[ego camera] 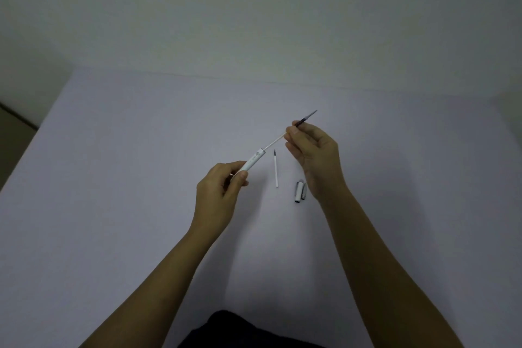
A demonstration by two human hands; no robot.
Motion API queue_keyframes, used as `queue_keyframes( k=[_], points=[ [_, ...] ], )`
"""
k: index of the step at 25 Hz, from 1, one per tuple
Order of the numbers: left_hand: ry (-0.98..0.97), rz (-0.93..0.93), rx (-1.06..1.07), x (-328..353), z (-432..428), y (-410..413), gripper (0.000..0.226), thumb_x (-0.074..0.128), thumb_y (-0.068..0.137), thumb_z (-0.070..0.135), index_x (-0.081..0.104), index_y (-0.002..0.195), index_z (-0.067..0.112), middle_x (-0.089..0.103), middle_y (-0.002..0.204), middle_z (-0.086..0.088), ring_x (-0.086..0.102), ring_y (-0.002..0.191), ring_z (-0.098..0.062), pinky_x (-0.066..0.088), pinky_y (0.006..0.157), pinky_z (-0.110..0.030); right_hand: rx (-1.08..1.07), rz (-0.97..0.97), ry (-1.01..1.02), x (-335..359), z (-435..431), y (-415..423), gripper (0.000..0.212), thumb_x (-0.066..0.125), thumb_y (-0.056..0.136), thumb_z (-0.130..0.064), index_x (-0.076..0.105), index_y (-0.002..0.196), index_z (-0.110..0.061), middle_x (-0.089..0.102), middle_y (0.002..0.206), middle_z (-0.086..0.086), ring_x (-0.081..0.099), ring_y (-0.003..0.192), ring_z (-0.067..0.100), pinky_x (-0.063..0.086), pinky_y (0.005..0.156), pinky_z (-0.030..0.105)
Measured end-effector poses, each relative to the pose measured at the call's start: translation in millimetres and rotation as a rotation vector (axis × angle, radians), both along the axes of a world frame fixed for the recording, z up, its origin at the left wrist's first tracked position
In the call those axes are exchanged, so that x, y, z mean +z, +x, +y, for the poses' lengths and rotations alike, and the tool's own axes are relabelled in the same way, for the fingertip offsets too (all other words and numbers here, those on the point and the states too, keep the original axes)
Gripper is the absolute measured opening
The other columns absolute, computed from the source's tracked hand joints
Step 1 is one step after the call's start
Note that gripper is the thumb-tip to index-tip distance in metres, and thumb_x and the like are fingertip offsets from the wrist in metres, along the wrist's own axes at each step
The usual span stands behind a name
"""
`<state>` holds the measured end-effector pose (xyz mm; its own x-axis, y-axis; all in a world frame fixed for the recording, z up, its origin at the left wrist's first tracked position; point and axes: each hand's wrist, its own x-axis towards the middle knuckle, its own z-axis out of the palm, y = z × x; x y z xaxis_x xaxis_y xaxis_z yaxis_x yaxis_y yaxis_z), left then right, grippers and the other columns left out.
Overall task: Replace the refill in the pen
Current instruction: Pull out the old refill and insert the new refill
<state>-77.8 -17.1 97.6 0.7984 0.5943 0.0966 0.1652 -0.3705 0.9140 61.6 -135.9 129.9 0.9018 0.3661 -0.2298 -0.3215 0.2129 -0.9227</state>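
My left hand (219,192) grips the lower end of a white pen barrel (254,160), which points up and to the right. A thin white refill (273,144) with a dark tip section sticks partly out of the barrel's open end. My right hand (313,155) pinches this refill near its dark tip, which pokes out past my fingers. A second white refill (276,169) with a black tip lies on the table between my hands. Two small grey pen parts (300,191) lie side by side just below my right palm.
The pale table (113,178) runs back to a plain wall. Its left edge slants from the upper left down to the left border. Dark clothing (243,330) shows at the bottom centre.
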Motion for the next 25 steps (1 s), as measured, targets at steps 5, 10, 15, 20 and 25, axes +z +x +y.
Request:
queue_keyframes(
  k=[5, 10, 15, 20, 25],
  points=[
    [0.012, -0.015, -0.006, 7.5, -2.8, -1.2, 0.018, 0.054, 0.091, 0.018, 0.064, 0.106, 0.019, 0.059, 0.084, 0.016, 0.066, 0.080, -0.013, 0.057, 0.075, -0.040, -0.004, -0.023, 0.015, 4.9, -5.3, -0.9, 0.012, 0.065, 0.084, -0.009, 0.069, 0.089, -0.019, 0.075, 0.077, -0.007, 0.071, 0.082, 0.007, 0.054, 0.071, 0.014],
    [0.018, -0.017, -0.024, 11.4, -5.2, -1.0, 0.019, 0.054, 0.091, 0.016, 0.065, 0.106, 0.020, 0.059, 0.083, 0.015, 0.066, 0.080, -0.015, 0.055, 0.073, -0.039, -0.003, -0.043, 0.010, 9.7, -9.5, 1.6, 0.013, 0.065, 0.084, -0.008, 0.069, 0.089, -0.019, 0.073, 0.081, -0.004, 0.071, 0.082, 0.006, 0.054, 0.071, 0.015],
    [0.052, -0.027, -0.025, 14.5, -7.5, 1.2, 0.018, 0.056, 0.090, 0.019, 0.066, 0.105, 0.021, 0.059, 0.078, 0.017, 0.064, 0.077, -0.015, 0.049, 0.066, -0.026, 0.109, -0.109, -0.074, 5.2, -5.7, -10.5, 0.010, 0.064, 0.085, -0.013, 0.069, 0.089, -0.021, 0.075, 0.081, -0.005, 0.071, 0.085, 0.010, 0.055, 0.073, 0.017],
    [0.083, -0.005, 0.013, 14.2, -6.3, 1.0, 0.015, 0.060, 0.087, 0.024, 0.069, 0.098, 0.020, 0.063, 0.072, 0.016, 0.063, 0.072, -0.015, 0.049, 0.062, -0.026, 0.067, -0.195, -0.185, 8.4, -6.5, -11.0, 0.019, 0.055, 0.091, -0.029, 0.070, 0.083, -0.020, 0.071, 0.082, -0.004, 0.069, 0.077, 0.006, 0.055, 0.072, 0.021],
    [0.169, -0.070, 0.016, 17.2, -8.5, 2.0, 0.014, 0.062, 0.087, 0.019, 0.070, 0.096, 0.015, 0.063, 0.070, 0.007, 0.065, 0.069, -0.017, 0.051, 0.063, -0.029, 0.140, -0.333, -0.441, 4.5, -6.2, -15.7, 0.016, 0.062, 0.085, -0.037, 0.073, 0.084, -0.026, 0.074, 0.088, 0.005, 0.070, 0.082, 0.017, 0.055, 0.081, 0.037]
  ],
)
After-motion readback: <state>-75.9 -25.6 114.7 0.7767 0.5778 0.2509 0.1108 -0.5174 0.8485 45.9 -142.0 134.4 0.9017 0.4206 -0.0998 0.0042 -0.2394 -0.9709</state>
